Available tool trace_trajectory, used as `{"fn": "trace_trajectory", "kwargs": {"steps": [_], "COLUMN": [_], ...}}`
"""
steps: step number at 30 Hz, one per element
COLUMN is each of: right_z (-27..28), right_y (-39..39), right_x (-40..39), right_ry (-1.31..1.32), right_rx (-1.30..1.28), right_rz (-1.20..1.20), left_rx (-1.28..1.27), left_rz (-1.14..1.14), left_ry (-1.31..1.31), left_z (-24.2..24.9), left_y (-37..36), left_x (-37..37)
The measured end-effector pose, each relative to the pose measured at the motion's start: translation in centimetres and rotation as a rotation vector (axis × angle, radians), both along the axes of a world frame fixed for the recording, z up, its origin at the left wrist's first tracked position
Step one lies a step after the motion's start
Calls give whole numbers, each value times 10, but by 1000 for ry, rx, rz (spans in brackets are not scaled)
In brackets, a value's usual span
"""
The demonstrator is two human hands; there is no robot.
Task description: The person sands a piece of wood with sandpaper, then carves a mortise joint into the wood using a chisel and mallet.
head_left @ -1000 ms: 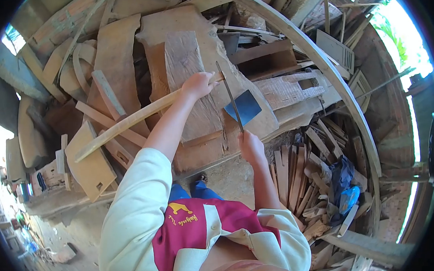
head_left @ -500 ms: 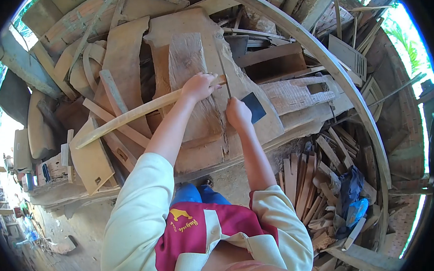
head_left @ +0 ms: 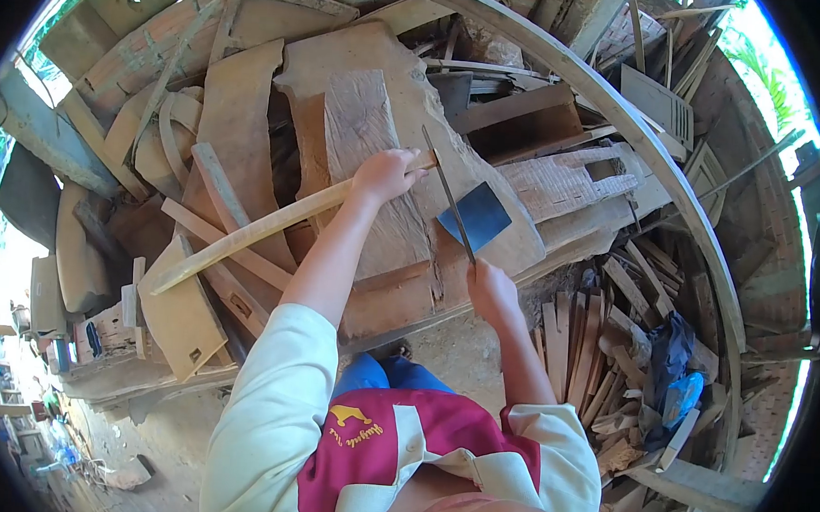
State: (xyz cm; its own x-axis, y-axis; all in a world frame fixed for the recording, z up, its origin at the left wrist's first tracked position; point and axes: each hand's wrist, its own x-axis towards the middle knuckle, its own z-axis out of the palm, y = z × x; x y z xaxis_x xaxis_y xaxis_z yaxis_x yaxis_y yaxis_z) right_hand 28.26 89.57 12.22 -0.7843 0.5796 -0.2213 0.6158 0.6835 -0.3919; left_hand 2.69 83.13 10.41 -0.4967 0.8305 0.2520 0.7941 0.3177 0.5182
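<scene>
My left hand (head_left: 386, 174) is wrapped round a long, pale, slightly curved wooden pole (head_left: 263, 227), close to its upper right end. The pole slants down to the left across the planks. My right hand (head_left: 493, 293) grips the lower end of a long, thin, dark file (head_left: 454, 198). Its blade points up and away from me, with the far part crossing at the pole's tip. Under the file's lower half, a dark square sheet (head_left: 488, 221) lies on the wide slab (head_left: 512, 247). A rough plank (head_left: 357, 114) lies beneath my left hand.
A large curved wooden strip (head_left: 662, 144) arches over the right side. Scrap wood (head_left: 577, 348) stands heaped at the lower right beside a blue plastic bag (head_left: 684, 396). Boards and cut pieces (head_left: 180, 313) crowd the left of the bench.
My right hand has drawn the file back toward me and to the right, and the dark sheet shows more fully. My left hand still holds the pole in nearly the same place.
</scene>
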Motion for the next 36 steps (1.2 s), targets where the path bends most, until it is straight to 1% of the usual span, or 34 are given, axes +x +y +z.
{"fn": "trace_trajectory", "kwargs": {"steps": [2,4,5,7,10,14,16,18,21,22,23,26,30,33,35,36], "right_z": [8,12,7,-5,-15,-23,-27,-24,-24,-20,-15,-5,-6,-7,-14,-18], "right_y": [8,17,22,32,36,29,22,11,-3,-7,-8,-11,1,21,32,37], "right_x": [-24,-57,-73,-101,-124,-108,-78,-42,5,19,25,26,-6,-52,-89,-108], "right_ry": [20,30,33,77,124,137,157,140,61,21,-20,-40,12,38,89,100], "right_rx": [-14,-49,-65,23,39,40,88,71,64,11,-44,-60,10,-33,49,50], "right_rz": [17,-3,-23,39,13,-17,-1,-2,-23,-52,-79,-81,-45,-33,33,24], "left_rx": [58,51,41,17,-20,-7,-16,-22,-17,-14,-12,-41,-88,-44,-50,-54], "left_rz": [4,4,7,11,21,25,25,25,36,47,58,57,37,35,23,23], "left_ry": [87,84,75,67,49,39,28,17,11,33,54,36,0,22,57,57], "left_z": [-9,-7,-6,-3,2,-1,2,3,-2,-2,-3,-2,5,1,-4,-5], "left_y": [1,1,1,0,0,0,0,0,0,1,1,1,0,2,2,1], "left_x": [-2,-2,0,1,2,1,1,1,1,2,2,2,3,1,-1,0]}}
